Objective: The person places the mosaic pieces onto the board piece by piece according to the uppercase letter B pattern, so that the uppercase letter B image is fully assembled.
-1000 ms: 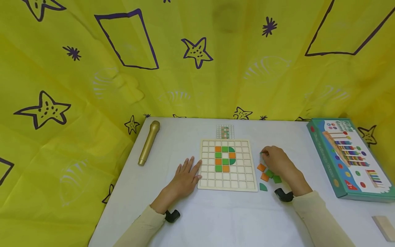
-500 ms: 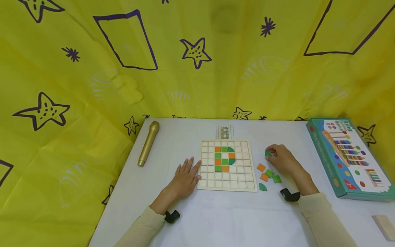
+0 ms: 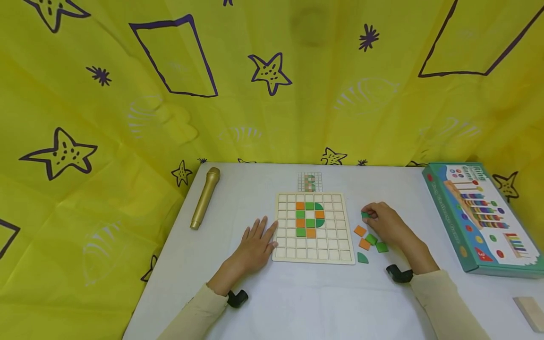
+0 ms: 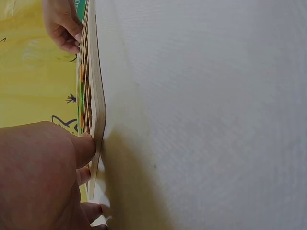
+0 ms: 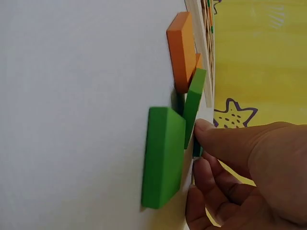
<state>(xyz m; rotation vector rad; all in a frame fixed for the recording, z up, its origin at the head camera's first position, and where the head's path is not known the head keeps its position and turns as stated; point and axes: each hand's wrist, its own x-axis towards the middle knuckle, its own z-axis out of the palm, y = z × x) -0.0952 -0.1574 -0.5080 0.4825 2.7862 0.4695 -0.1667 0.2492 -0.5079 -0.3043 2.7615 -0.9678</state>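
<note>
A wooden grid board (image 3: 289, 252) lies mid-table, with orange and green tiles set in its cells in a P-like shape. My left hand (image 3: 253, 245) lies with fingers spread, thumb and index finger touching the board's left edge; the left wrist view shows the thumb (image 4: 84, 148) against that edge. Right of the board, my right hand (image 3: 384, 222) pinches a dark green tile (image 3: 365, 215) between thumb and fingers. Just below it lie loose orange tiles (image 3: 360, 230), green square tiles (image 3: 381, 247) and a green quarter-round tile (image 3: 362, 258). In the right wrist view a green tile (image 5: 163, 158) is closest.
A small pattern card (image 3: 310, 182) lies behind the board. At the left is a gold microphone (image 3: 205, 198). A boxed game (image 3: 484, 217) lies on the right, with a wooden block (image 3: 529, 314) by the right edge. A yellow curtain (image 3: 272, 127) hangs behind the table.
My right hand first moved slightly right, away from the board, then a little back left and down; the green tile in its fingers has turned. The left hand has stayed put.
</note>
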